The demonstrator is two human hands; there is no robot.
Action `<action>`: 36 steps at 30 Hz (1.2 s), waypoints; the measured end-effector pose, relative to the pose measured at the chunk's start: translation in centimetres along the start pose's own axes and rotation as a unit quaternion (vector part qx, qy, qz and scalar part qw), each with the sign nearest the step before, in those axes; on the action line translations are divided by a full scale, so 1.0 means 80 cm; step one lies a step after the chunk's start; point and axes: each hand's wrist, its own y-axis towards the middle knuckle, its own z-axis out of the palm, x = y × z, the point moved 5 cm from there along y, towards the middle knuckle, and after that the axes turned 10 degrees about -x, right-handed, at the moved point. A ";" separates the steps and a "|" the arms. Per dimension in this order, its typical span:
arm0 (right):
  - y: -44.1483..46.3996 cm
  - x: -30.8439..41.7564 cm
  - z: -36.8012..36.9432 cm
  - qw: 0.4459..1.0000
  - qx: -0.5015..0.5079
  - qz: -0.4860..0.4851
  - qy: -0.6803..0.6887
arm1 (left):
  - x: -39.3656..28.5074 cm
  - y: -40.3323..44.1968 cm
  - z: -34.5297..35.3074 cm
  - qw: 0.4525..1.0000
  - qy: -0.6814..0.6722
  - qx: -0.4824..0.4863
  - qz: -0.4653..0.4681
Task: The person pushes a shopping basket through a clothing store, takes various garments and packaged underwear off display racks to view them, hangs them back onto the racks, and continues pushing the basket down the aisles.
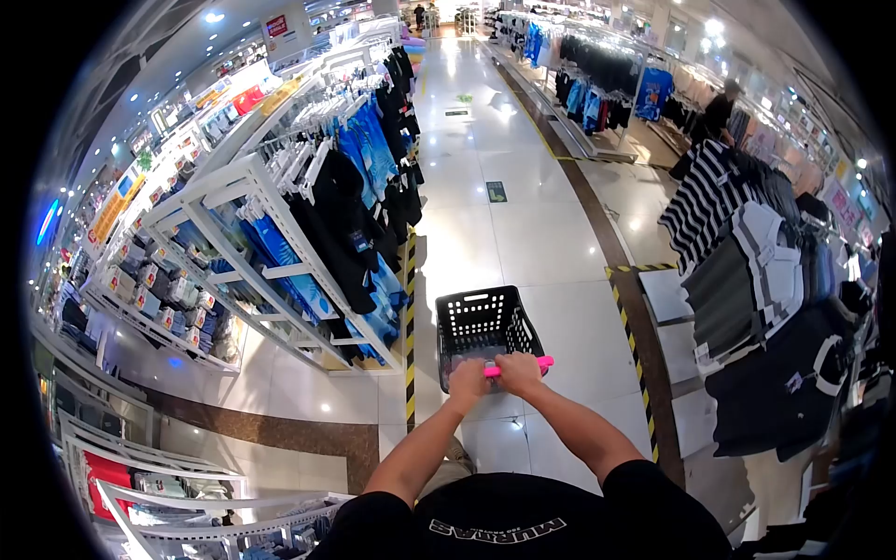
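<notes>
Both my hands are wrapped around a bright pink handle (545, 361) in front of my body. My left hand (469, 381) grips its left part and my right hand (518, 370) the right part, close together. Just beyond the handle is a black shopping basket (479, 303) with rows of square holes in its walls. Something dark and partly clear shows low in the basket, too unclear to name. My hands and the handle cover its near side.
A white clothes rack (280, 271) with black and blue garments lines the aisle's left side. On the right hang striped and grey shirts (737, 252) and a dark polo shirt (779, 397). Yellow-black tape (410, 327) edges the tiled aisle (541, 243). A person (719, 112) stands far right.
</notes>
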 end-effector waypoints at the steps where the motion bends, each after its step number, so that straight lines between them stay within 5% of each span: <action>1: 0.006 -0.004 0.003 1.000 0.000 0.001 -0.001 | 0.001 0.005 -0.004 1.000 -0.016 -0.004 0.000; 13: 0.090 -0.017 0.029 0.996 -0.092 -0.010 -0.010 | 0.072 0.073 0.005 0.959 -0.250 -0.061 0.122; 36: 0.328 -0.103 0.066 0.985 -0.156 -0.072 0.002 | 0.119 0.312 0.030 0.963 -0.254 -0.061 0.058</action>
